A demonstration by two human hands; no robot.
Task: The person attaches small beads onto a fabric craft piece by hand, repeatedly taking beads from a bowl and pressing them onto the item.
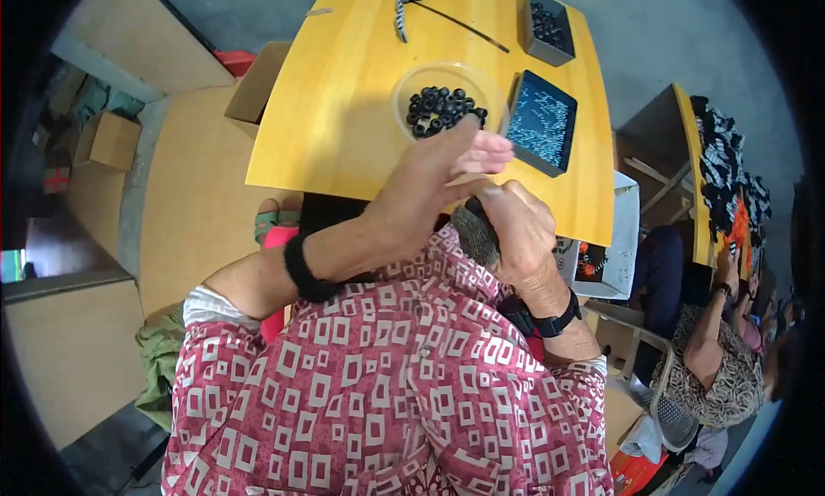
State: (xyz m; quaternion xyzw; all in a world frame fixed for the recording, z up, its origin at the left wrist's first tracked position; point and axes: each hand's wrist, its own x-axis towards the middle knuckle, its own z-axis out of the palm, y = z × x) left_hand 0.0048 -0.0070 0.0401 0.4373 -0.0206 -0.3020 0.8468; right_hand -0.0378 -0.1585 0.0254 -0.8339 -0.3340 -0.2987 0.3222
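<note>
1. Your left hand [434, 165]: unclenched, fingers extended, thumb overlapping the clear bowl [400, 109] in this view.
2. Your right hand [521, 234]: curled, grasping a dark grey ribbed piece [475, 238], thumb by its black end.
3. That piece: just in front of your patterned shirt [369, 367], near the counter [335, 101] edge closest to you.
4. On the counter: black beads [438, 106] in the bowl; right of it, a black tray [541, 163] of small pale-blue pieces [540, 122].

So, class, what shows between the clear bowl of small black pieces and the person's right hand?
The left hand: in the head view, its fingers show between the clear bowl and the right hand, and it hides part of the bowl's near edge.
</note>
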